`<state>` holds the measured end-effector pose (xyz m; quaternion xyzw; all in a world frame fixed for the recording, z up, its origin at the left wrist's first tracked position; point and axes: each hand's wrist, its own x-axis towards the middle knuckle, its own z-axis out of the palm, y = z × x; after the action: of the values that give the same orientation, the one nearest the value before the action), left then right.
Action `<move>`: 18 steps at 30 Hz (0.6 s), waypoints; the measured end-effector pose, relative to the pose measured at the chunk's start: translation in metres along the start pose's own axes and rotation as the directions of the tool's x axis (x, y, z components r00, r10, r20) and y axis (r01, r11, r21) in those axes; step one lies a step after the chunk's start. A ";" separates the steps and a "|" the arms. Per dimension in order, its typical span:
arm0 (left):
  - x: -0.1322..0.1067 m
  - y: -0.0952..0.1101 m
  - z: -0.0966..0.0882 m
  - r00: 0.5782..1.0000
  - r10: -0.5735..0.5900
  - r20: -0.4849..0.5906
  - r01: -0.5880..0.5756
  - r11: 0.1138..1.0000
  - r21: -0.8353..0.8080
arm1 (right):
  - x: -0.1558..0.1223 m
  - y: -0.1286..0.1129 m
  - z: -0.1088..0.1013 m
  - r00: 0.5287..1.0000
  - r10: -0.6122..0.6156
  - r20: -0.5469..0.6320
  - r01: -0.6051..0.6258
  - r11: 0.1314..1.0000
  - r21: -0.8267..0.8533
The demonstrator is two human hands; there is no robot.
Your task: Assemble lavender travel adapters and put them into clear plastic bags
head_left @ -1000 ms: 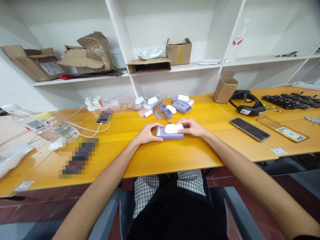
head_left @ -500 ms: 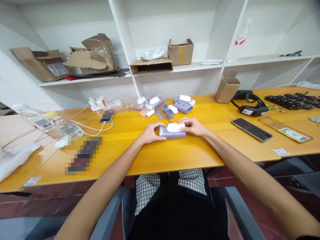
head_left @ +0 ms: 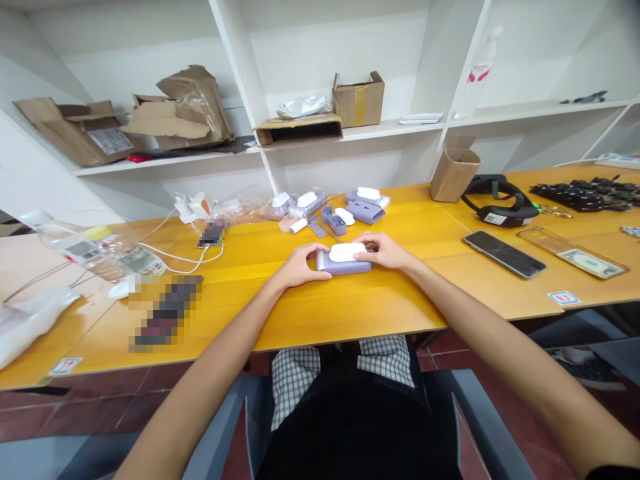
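Note:
A lavender plastic case (head_left: 345, 268) with a perforated side lies flat on the table in front of me. On its top sits a white oval cover (head_left: 346, 253). My left hand (head_left: 301, 265) is closed round the left end of the case, thumb behind and a finger along the near side. My right hand (head_left: 381, 251) pinches the right end of the white cover, its thumb on the near edge; the far fingertips are partly hidden. Behind the hands lie similar lavender housings (head_left: 365, 211), a small open lavender box (head_left: 337, 225) and a loose white oval cover (head_left: 345, 216).
To the right lie a phone (head_left: 505, 254), a clear case with a banknote (head_left: 590, 263), a black headset (head_left: 505, 212) and a cardboard box (head_left: 454, 175). Plastic bottles (head_left: 107, 253) and white cables (head_left: 175, 252) are at left. White shelving (head_left: 425, 130) rises behind the table.
The white cover has shifted slightly left along the top of the case, my right hand moving with it. My left hand keeps its grip, and the view has tilted slightly.

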<state>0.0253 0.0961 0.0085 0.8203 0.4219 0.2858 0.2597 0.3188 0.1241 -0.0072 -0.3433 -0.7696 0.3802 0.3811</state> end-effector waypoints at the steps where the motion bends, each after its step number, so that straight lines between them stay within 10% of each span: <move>1: 0.000 0.000 -0.001 1.000 0.005 0.007 -0.005 1.000 -0.002 | 0.000 -0.001 -0.001 1.000 0.016 0.003 -0.016 1.000 0.013; 18: 0.000 -0.007 -0.004 0.998 0.036 0.043 -0.035 0.999 -0.016 | 0.001 0.017 -0.024 0.976 0.173 0.136 -0.210 0.916 0.342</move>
<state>0.0188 0.0999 0.0067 0.8316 0.3994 0.2757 0.2700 0.3426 0.1402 -0.0110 -0.3226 -0.6699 0.5652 0.3575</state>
